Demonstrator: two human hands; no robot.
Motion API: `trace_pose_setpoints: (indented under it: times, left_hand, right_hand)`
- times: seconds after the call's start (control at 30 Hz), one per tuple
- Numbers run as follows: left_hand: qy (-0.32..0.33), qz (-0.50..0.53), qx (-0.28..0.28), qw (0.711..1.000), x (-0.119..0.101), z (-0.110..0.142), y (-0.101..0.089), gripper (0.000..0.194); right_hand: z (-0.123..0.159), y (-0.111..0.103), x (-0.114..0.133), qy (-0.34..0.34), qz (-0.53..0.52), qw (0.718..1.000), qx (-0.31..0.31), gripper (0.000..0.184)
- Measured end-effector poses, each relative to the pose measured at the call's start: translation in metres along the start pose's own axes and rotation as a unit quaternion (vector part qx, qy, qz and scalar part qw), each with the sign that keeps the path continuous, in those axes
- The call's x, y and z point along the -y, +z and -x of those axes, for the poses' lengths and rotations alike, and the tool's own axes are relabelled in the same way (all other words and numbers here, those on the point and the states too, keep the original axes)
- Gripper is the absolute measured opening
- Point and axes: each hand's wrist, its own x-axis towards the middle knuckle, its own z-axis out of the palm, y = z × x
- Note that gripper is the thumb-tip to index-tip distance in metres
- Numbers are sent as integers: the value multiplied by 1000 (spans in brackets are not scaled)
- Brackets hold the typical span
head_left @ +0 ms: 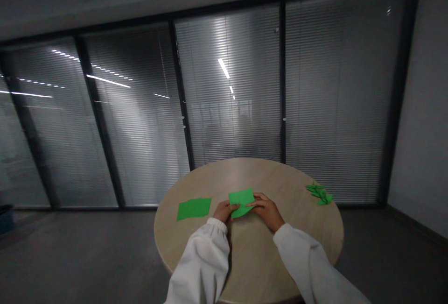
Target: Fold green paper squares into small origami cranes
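A square sheet of green paper point(241, 197) is held between my two hands above the middle of the round table. My left hand point(223, 211) pinches its lower left edge, with the thumb on top. On the right side, my right hand point(266, 209) grips the sheet, its fingers partly behind and partly across the paper. To the left lie more flat green paper sheets point(194, 208), overlapping each other. Several small folded green paper pieces point(319, 194) sit in a cluster near the table's right edge.
The round wooden table point(280, 257) has a curved edge all around. Behind it stands a glass partition with blinds point(231, 108) and dark frames. A blue bin point(6, 217) is on the floor at far left.
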Motion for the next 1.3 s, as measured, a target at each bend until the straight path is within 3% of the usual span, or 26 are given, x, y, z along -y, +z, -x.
trace_pose_setpoints:
  times: [0.3, 0.43, 0.53, 0.7, 0.83, 0.93, 1.03, 1.2, 1.3]
  left_hand:
    - [28, -59, -23, 998, -12, 8, 0, 35]
    - [-22, -13, 19, 999, -8, 9, 3, 35]
    - [-47, -4, 56, 997, -6, 11, 8, 39]
    - [-64, 48, 76, 994, -11, 17, 17, 57]
    - [-11, 59, 93, 994, -13, 19, 21, 56]
    - [69, -38, 61, 995, -11, 17, 20, 56]
    - [133, -126, 14, 983, -9, 13, 18, 59]
    - [133, -100, -6, 986, -9, 12, 17, 48]
    - [120, -74, 8, 990, -12, 14, 19, 57]
  right_hand:
    - [0, 2, -1, -1, 36, 999, 18, 20]
    - [-2, 0, 5, 26, 16, 1000, 0, 25]
    - [-2, -1, 4, 87, -16, 996, -24, 32]
    - [-2, 0, -6, 134, -106, 981, -87, 36]
    - [-2, 1, -8, 132, -117, 978, -115, 46]
    - [-1, 2, -5, 126, -111, 980, -110, 59]
    - [0, 2, -1, 135, -103, 981, -95, 59]
    - [0, 2, -3, 139, -104, 981, -81, 41]
    - [1, 2, -6, 136, -101, 982, -79, 35]
